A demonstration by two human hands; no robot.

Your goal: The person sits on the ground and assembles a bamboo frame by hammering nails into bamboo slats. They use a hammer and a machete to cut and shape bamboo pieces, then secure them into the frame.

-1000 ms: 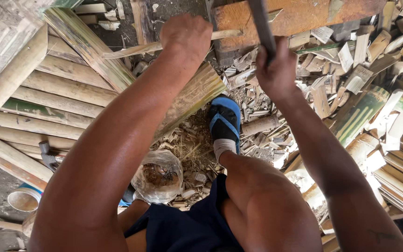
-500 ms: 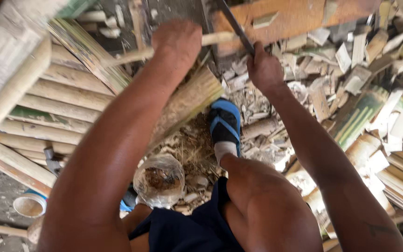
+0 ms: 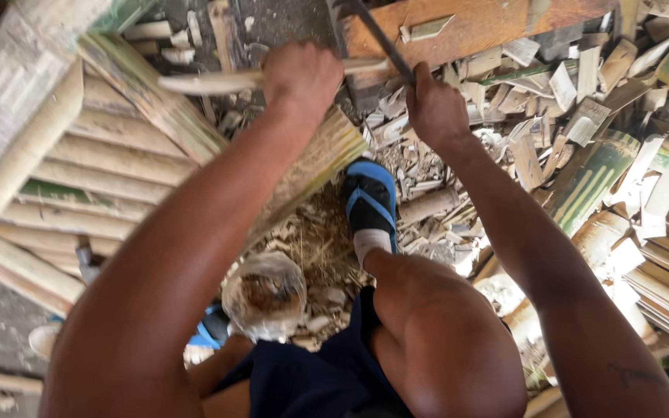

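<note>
Left hand (image 3: 301, 77) fists a thin bamboo stick (image 3: 210, 81) on the wood block (image 3: 489, 27); right hand (image 3: 437, 112) grips a dark blade (image 3: 377, 35). Stick looks light, stiff, splintery; hold well behind the blade.

The left hand (image 3: 301, 76) grips a pale bamboo strip (image 3: 210, 80) that lies across a wooden block (image 3: 474, 27). The right hand (image 3: 437, 112) is closed on the handle of a dark blade (image 3: 377, 35), which slants down onto the strip just beside the left hand. Split bamboo slats (image 3: 79, 162) lie at left, offcuts (image 3: 567, 85) at right. A foot in a blue sandal (image 3: 369, 197) rests on shavings (image 3: 311, 240) on the floor.
</note>
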